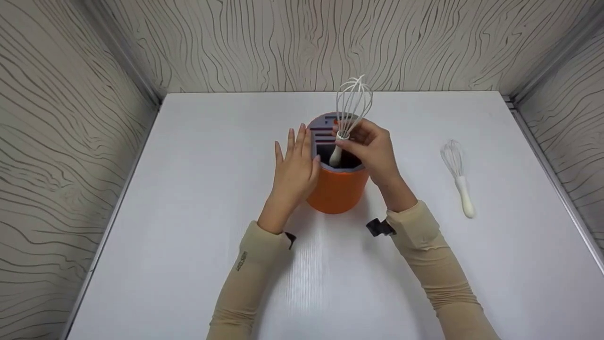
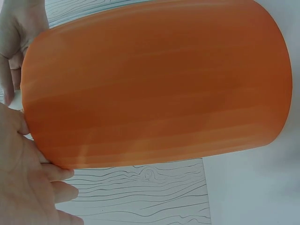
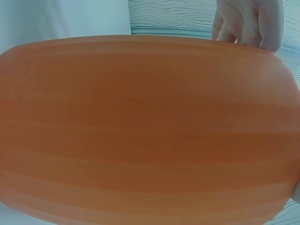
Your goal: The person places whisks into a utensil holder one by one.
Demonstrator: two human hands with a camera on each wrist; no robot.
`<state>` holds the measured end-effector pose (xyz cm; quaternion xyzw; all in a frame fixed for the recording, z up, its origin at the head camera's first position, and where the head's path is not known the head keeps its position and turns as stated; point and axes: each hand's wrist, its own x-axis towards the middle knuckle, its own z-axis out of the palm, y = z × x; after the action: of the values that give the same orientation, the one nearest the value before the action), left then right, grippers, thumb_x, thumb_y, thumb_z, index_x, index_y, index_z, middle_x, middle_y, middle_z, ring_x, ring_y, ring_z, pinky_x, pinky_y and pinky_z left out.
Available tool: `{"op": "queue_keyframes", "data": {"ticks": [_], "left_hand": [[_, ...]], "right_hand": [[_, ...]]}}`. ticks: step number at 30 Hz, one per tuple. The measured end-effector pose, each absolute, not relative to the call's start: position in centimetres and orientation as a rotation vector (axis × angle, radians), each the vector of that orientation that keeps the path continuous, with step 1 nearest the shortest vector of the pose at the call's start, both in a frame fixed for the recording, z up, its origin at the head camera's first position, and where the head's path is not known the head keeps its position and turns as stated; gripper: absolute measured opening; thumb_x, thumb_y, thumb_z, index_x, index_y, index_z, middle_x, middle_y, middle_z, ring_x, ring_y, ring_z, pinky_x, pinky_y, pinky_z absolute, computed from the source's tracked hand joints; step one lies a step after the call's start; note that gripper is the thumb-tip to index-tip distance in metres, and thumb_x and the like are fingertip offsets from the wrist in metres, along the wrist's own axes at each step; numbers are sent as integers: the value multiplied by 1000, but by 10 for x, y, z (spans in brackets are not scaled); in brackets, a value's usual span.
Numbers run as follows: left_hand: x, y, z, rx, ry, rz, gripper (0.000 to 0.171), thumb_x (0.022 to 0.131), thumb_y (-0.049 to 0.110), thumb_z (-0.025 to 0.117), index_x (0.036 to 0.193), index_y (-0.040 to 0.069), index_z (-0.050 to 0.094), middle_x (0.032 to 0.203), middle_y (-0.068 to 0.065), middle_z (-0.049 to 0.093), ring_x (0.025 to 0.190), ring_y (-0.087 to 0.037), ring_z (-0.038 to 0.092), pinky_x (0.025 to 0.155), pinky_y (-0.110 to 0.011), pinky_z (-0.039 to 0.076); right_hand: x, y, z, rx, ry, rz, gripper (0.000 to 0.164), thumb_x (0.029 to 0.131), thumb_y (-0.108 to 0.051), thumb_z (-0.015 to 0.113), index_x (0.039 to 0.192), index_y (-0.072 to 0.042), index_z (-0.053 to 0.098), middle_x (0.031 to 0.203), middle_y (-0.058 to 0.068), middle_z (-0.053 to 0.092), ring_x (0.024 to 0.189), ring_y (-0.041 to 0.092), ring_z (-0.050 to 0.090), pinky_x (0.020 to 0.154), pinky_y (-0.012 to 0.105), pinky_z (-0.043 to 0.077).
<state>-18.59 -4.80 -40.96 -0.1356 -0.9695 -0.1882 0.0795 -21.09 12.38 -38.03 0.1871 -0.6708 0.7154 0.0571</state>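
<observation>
An orange container (image 1: 337,191) with a grey rim and dark slots in its top stands upright on the table. My right hand (image 1: 377,148) pinches a white whisk (image 1: 355,101) near the base of its wires. The whisk's wires point up, and its handle end reaches into the dark opening. With fingers extended, my left hand (image 1: 296,174) rests against the container's left rim. In the left wrist view the container's orange side (image 2: 159,89) fills most of the picture, and the left hand (image 2: 28,173) touches its top edge. The right wrist view shows mostly the orange wall (image 3: 145,131).
A second white whisk (image 1: 458,182) lies on the white table (image 1: 188,189) to the right of the right arm. Wood-patterned panels (image 1: 259,47) stand at the back and both sides. Black straps (image 1: 380,227) are on the wrists.
</observation>
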Motion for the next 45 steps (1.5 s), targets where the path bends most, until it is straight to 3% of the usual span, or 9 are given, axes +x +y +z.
{"op": "queue_keyframes", "data": {"ticks": [7,13,18,22,45], "left_hand": [[-186,-48,-410,-416,-2904,-559,59,100,29,32,149,-2,19,156,-14,14,143,-33,7,109,-58,3],[-185,-49,-411,-424,-2887,-566,59,101,29,33,148,-3,20,156,-15,14,143,-33,7,109,-59,4],[-185,-49,-412,-428,-2871,-581,58,100,28,33,148,-3,21,156,-15,15,143,-34,8,109,-60,5],[-185,-49,-412,-426,-2877,-572,59,100,29,33,148,-3,20,156,-15,15,143,-34,9,109,-60,5],[-185,-50,-410,-429,-2867,-587,59,100,28,34,148,-3,20,156,-15,15,143,-33,10,109,-60,5]], "right_hand": [[-211,126,-379,527,-2037,2189,38,79,5,71,115,9,58,109,21,66,103,30,64,88,33,49],[-210,127,-376,534,-1974,2220,42,78,8,71,116,14,54,109,24,65,101,29,65,85,33,50],[-210,127,-376,516,-1949,2239,40,75,12,70,113,10,58,107,18,67,100,25,66,84,32,51],[-210,126,-376,485,-1955,2246,41,75,12,71,113,5,60,108,16,67,101,24,65,85,32,51],[-211,125,-375,499,-1987,2232,52,73,7,73,122,7,54,113,17,62,102,24,62,84,31,51]]}}
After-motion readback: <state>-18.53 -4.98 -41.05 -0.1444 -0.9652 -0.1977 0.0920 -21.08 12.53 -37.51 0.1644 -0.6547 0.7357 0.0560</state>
